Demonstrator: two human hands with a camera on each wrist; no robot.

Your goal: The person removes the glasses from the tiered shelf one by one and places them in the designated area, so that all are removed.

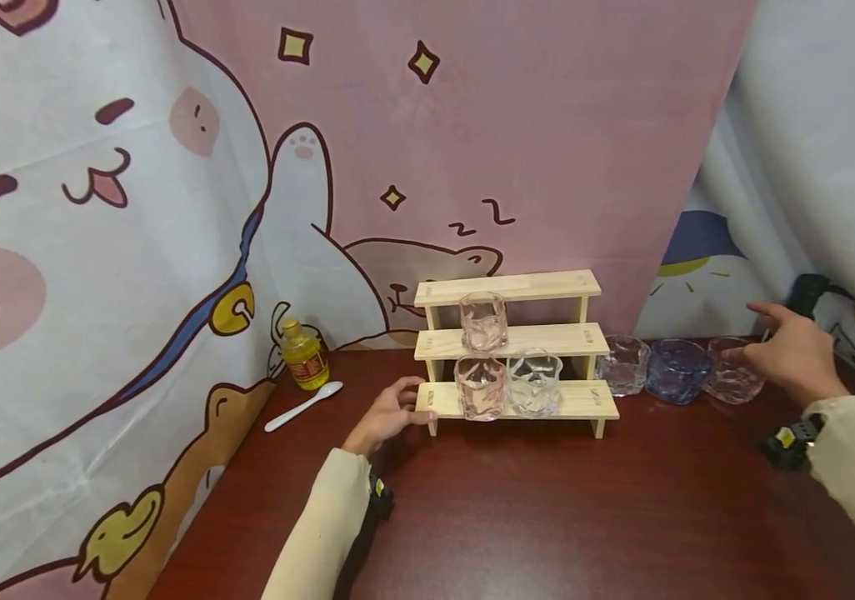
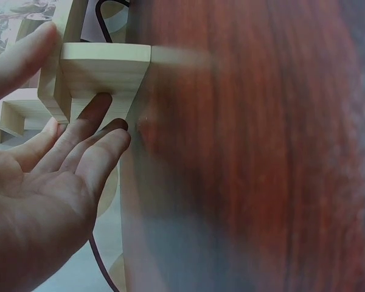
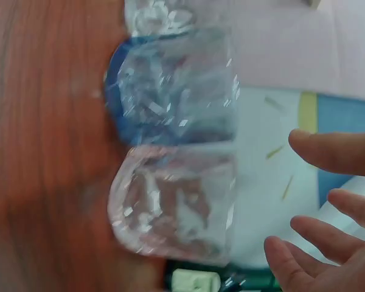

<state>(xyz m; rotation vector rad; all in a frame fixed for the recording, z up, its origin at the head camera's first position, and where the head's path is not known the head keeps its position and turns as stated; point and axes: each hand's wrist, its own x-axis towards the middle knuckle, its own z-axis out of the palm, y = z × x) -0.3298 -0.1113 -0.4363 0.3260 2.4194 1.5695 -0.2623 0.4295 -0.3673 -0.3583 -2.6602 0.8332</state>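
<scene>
A three-tier wooden display stand [image 1: 517,341] stands on the table, its lower left end held by my left hand [image 1: 388,412]. In the left wrist view, the thumb is in front of the lowest board [image 2: 106,59] and the fingers reach behind and under it. One pink glass [image 1: 483,323] sits on the middle tier; another pink glass [image 1: 481,390] and a clear glass [image 1: 535,385] share the lowest. My right hand [image 1: 798,354], fingers spread and holding nothing, is over the rightmost pink glass [image 3: 176,207]. Beside that stand a blue glass [image 3: 170,91] and a clear glass [image 1: 622,367].
Left of the stand are a small yellow bottle [image 1: 304,357] and a white spoon [image 1: 303,407]. A dark green object [image 1: 807,293] is partly hidden behind my right hand. Printed cloth [image 1: 547,150] hangs close behind the table [image 1: 547,508].
</scene>
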